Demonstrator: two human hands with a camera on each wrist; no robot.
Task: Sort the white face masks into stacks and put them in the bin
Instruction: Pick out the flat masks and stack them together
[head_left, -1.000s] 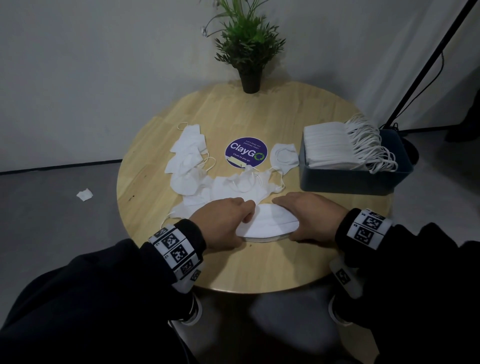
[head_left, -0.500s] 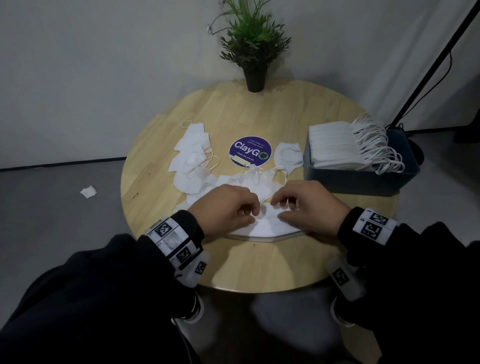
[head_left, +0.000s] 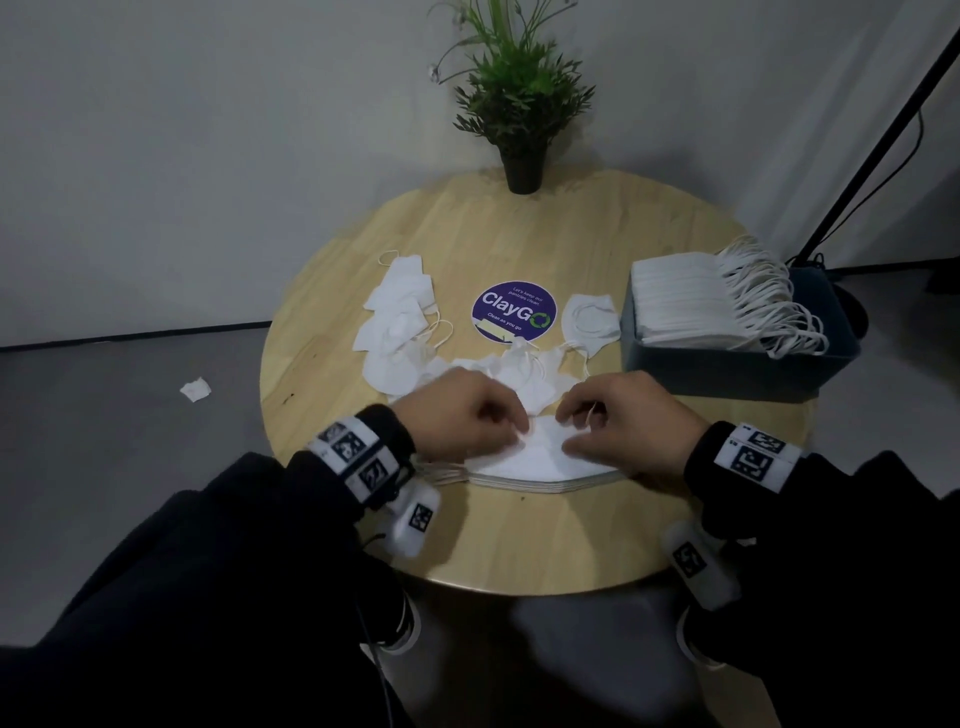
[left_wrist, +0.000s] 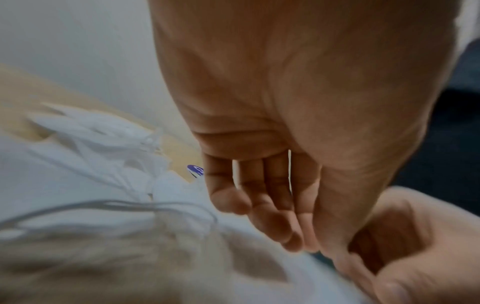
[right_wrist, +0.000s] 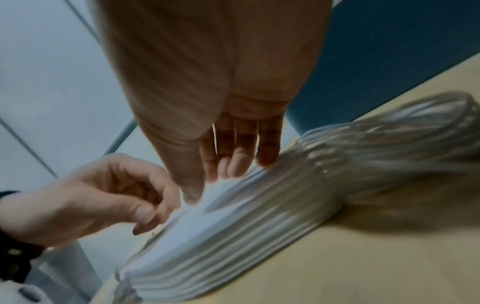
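A stack of folded white masks (head_left: 540, 462) (right_wrist: 246, 226) lies near the front edge of the round wooden table (head_left: 545, 535). Both hands sit on top of it with curled fingers. My left hand (head_left: 511, 431) (left_wrist: 272, 216) (right_wrist: 103, 195) pinches the top mask from the left. My right hand (head_left: 569, 431) (right_wrist: 215, 181) (left_wrist: 402, 246) holds its far edge between thumb and fingertips. Behind the hands, loose masks (head_left: 397, 322) are strewn in a curve, and a single mask (head_left: 592, 322) lies beside the dark blue bin (head_left: 727, 371). A tall mask stack (head_left: 680, 301) fills the bin.
A potted plant (head_left: 522, 104) stands at the table's back edge, and a purple round sticker (head_left: 514, 312) marks the middle. A black stand pole (head_left: 883, 140) rises to the right of the bin. A white scrap (head_left: 196, 388) lies on the floor at left.
A second ago both hands lay flat on the ends of the stack. They have since drawn in toward its middle, and their fingers have curled onto the top mask.
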